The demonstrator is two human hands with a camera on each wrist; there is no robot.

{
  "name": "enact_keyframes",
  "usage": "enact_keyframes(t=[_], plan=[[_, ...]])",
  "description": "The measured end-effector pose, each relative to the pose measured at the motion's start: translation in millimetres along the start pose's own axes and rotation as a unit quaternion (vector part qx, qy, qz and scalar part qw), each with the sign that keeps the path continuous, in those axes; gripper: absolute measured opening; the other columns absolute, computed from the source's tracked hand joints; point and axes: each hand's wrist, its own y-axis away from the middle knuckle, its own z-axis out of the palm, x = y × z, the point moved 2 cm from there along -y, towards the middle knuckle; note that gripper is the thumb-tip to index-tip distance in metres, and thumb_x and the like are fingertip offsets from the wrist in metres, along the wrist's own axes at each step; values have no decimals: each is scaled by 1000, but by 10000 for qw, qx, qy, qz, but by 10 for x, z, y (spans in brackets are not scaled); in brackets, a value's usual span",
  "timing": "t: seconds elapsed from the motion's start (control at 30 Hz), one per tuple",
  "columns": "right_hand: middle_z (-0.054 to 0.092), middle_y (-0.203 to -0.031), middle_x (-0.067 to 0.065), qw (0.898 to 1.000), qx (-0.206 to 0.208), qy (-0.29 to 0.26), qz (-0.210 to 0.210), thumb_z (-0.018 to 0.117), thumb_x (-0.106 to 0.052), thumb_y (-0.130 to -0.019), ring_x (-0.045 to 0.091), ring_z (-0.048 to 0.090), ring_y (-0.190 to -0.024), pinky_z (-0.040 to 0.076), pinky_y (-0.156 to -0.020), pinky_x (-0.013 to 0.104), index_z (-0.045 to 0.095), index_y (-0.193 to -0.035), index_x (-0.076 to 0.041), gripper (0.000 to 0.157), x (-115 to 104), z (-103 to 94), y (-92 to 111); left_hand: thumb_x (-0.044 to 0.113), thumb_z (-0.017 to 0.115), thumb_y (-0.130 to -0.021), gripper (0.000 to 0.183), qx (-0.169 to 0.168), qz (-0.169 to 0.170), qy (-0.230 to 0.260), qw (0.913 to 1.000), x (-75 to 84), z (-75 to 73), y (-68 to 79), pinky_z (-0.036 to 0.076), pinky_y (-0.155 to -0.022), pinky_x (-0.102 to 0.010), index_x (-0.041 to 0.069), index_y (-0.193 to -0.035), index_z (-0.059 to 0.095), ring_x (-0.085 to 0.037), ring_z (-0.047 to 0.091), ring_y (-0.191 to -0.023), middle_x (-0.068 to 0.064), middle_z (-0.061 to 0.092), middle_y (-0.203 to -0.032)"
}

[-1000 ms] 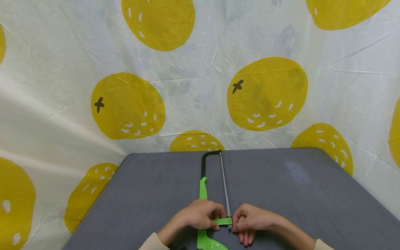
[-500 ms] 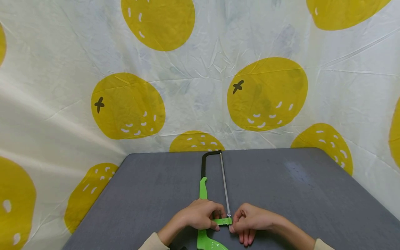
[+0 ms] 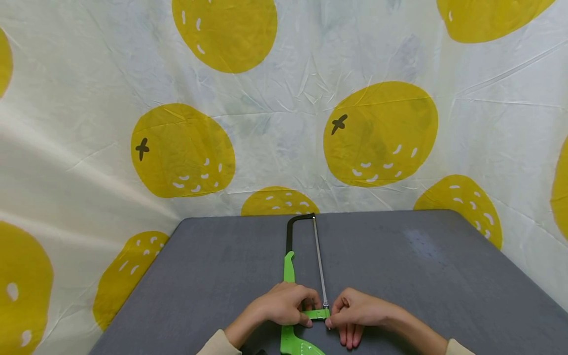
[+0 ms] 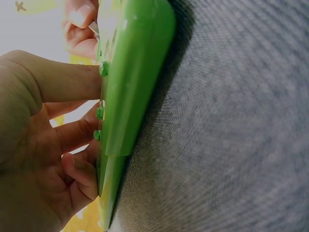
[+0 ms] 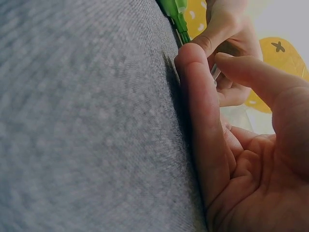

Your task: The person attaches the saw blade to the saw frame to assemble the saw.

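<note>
A hacksaw with a green handle (image 3: 289,268) and a black bowed front frame (image 3: 290,236) lies flat on the table. Its thin grey blade (image 3: 319,261) runs along the right side, down to a short green crosspiece (image 3: 317,314). My left hand (image 3: 286,304) grips the green frame, thumb and fingertips at the crosspiece; in the left wrist view the thumb presses the green body (image 4: 133,92). At the blade's near end, my right hand (image 3: 361,310) pinches the small metal wing nut (image 4: 94,28) between thumb and index finger, largely hiding it. Its other fingers rest by the tabletop.
The grey cloth-covered table (image 3: 390,266) extends around the saw on both sides. Behind it hangs a pale sheet (image 3: 275,138) printed with large yellow fruit. A small dark object (image 3: 261,352) shows at the bottom edge, left of the handle.
My right thumb has shifted left over the wing nut, which showed plainly a second ago and is now mostly covered. The left hand and the hacksaw stay where they were.
</note>
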Motion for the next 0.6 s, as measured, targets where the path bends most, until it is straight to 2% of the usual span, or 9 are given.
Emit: enact_keyframes(t=[0.37,0.6], plan=[[71,-65,-4,9999,-131,-93,-11,65,-17,-98,-1,66,-53,53,-48,19,61,-98,26,43,4,-12,5,28,85,-85,26,12,32,12,10000,1,2,-6,45,-64,-17,34,-107,72,8,55,-69,22,66,-82],[71,-66,-3,9997,-160,-169,31,63,-15,-98,-1,67,-53,54,-49,19,68,-95,14,29,22,-26,12,28,85,-85,26,34,31,-9,10000,1,15,-15,45,-65,-17,34,-106,72,8,56,-69,22,66,-82]])
